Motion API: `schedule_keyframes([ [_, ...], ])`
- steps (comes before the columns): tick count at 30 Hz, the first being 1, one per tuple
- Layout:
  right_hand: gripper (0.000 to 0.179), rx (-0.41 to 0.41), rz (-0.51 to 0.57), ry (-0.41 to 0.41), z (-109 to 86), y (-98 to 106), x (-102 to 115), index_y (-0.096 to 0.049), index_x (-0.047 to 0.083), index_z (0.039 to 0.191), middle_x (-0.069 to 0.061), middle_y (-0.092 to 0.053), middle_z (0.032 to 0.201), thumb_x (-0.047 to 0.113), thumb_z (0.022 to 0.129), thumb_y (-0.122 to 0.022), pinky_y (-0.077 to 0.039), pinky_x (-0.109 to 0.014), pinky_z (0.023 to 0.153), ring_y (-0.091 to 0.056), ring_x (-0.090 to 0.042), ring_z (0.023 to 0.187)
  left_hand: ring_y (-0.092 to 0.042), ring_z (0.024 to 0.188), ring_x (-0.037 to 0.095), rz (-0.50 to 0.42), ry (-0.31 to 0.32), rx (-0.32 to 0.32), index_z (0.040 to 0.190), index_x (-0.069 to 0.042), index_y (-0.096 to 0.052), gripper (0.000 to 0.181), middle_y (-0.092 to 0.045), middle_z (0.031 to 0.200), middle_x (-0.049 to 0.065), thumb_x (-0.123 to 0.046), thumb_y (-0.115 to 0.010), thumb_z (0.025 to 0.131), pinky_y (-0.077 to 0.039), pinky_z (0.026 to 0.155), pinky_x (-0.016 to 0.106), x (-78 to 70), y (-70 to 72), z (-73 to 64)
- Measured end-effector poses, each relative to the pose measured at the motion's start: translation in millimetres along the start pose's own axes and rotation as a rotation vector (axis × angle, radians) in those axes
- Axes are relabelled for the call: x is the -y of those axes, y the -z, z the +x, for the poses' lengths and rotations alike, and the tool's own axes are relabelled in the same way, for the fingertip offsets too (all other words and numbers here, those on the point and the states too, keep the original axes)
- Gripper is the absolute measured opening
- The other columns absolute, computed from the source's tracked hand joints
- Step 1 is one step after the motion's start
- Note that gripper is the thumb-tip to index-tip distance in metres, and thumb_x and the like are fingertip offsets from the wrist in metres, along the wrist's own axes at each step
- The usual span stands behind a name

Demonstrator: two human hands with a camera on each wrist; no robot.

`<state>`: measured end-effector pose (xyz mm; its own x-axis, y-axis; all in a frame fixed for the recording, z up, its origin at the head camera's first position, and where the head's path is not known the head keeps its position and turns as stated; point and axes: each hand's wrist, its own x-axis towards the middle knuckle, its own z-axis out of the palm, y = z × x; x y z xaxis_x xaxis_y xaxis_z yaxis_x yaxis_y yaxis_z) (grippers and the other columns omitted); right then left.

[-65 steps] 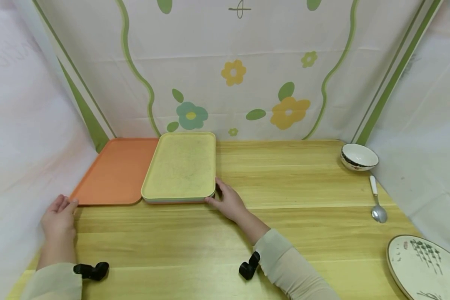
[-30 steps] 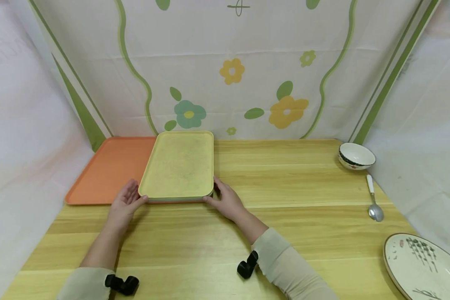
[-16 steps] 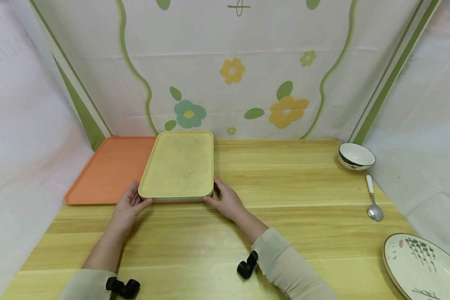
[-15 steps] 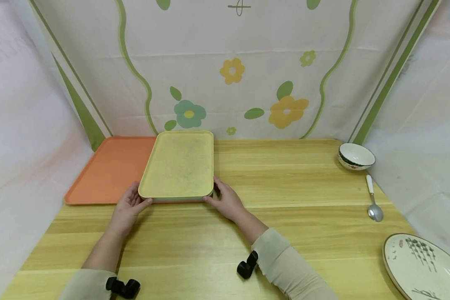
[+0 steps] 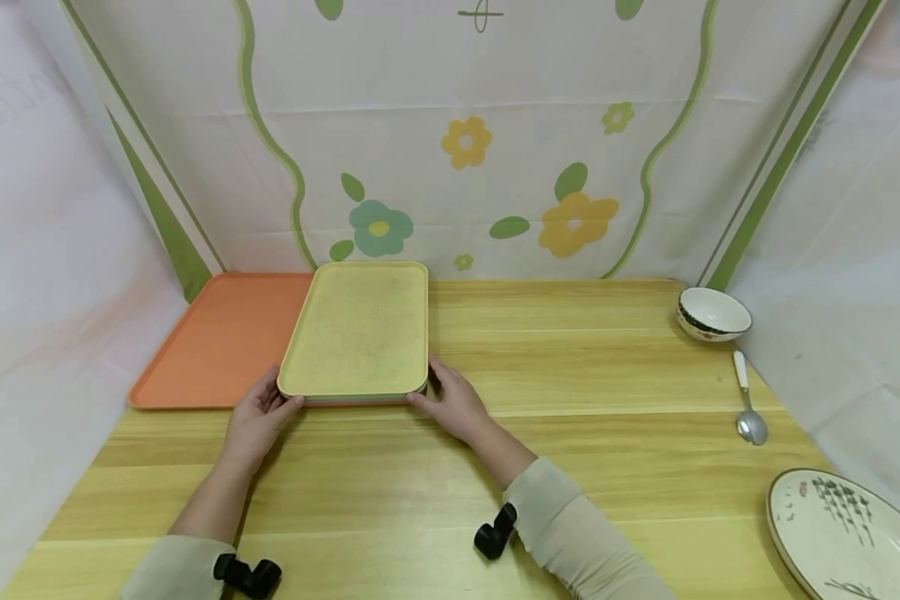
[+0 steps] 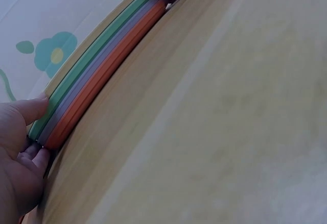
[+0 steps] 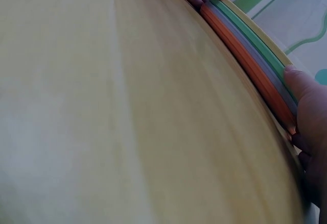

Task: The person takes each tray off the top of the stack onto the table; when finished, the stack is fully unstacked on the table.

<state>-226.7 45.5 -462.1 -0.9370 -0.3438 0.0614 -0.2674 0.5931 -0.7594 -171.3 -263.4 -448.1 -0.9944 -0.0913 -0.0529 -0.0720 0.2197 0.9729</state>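
Observation:
A stack of trays, with a yellow tray (image 5: 360, 333) on top, lies at the back of the table. In the left wrist view its edge shows a green tray (image 6: 66, 86), a lavender layer and an orange layer (image 6: 87, 99) below the yellow. My left hand (image 5: 253, 421) grips the stack's near left corner, thumb on the front edge and fingers at the side. At the near right corner my right hand (image 5: 456, 402) holds it likewise; in the right wrist view its thumb (image 7: 299, 81) lies against the upper trays. A single orange tray (image 5: 217, 342) lies left of the stack.
On the right of the wooden table (image 5: 570, 433) stand a patterned bowl (image 5: 714, 315) and, in front of it, a spoon (image 5: 750, 408) with a white handle. A large decorated plate (image 5: 847, 533) lies at the near right. Cloth walls (image 5: 495, 83) rise behind and at both sides.
My left hand has left the near left corner of the single orange tray and moved right to the stack's near left corner. My right hand has stayed at the stack's right corner.

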Motion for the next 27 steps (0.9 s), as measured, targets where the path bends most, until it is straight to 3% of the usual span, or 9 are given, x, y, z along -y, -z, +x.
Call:
schedule_keyframes([
  [8,0.085,-0.011,0.044,-0.009,1.7,0,4,-0.029,0.016,0.155,-0.012,-0.039,0.155,0.053,0.089,-0.066,-0.036,-0.049,0.117,-0.039,-0.032,0.142,-0.019,0.149,0.035,0.013,0.002,-0.025,0.157,-0.003,-0.008,0.083,-0.016,0.162,0.021,-0.020,-0.064,0.097,-0.030,0.116,0.015,0.6,0.5,0.4],
  [14,0.084,-0.031,0.079,0.023,3.0,3,10,-0.029,0.016,0.155,-0.011,-0.038,0.154,0.055,0.090,-0.063,-0.038,-0.051,0.115,-0.040,-0.032,0.140,-0.022,0.149,0.031,-0.058,0.048,-0.044,0.157,-0.006,-0.010,0.080,-0.019,0.162,0.016,-0.014,-0.062,0.097,-0.031,0.115,0.016,0.4,2.3,1.0],
  [19,0.080,-0.062,0.132,0.063,4.9,4,18,-0.031,0.011,0.154,-0.011,-0.054,0.136,0.051,0.092,-0.062,-0.051,-0.042,0.102,-0.054,-0.025,0.122,-0.023,0.149,0.032,-0.072,0.038,-0.049,0.157,-0.004,-0.013,0.080,-0.022,0.161,0.017,-0.018,-0.063,0.097,-0.036,0.106,0.006,-0.4,1.6,0.3],
  [23,0.081,-0.067,0.257,0.026,5.8,4,25,-0.029,0.005,0.154,-0.008,-0.057,0.114,0.045,0.093,-0.064,-0.052,-0.028,0.080,-0.053,-0.018,0.097,-0.023,0.149,0.033,-0.065,0.036,-0.047,0.157,-0.004,-0.014,0.080,-0.021,0.161,0.017,-0.021,-0.063,0.097,-0.036,0.107,0.007,-1.1,1.7,0.5],
  [27,0.078,-0.054,0.458,-0.033,9.8,5,31,-0.025,0.005,0.155,-0.004,-0.058,0.100,0.037,0.095,-0.064,-0.049,-0.019,0.073,-0.053,-0.011,0.087,-0.020,0.150,0.030,-0.072,0.057,-0.046,0.157,-0.005,-0.012,0.081,-0.019,0.163,0.014,-0.023,-0.063,0.097,-0.033,0.113,0.012,-1.1,2.0,1.2],
])
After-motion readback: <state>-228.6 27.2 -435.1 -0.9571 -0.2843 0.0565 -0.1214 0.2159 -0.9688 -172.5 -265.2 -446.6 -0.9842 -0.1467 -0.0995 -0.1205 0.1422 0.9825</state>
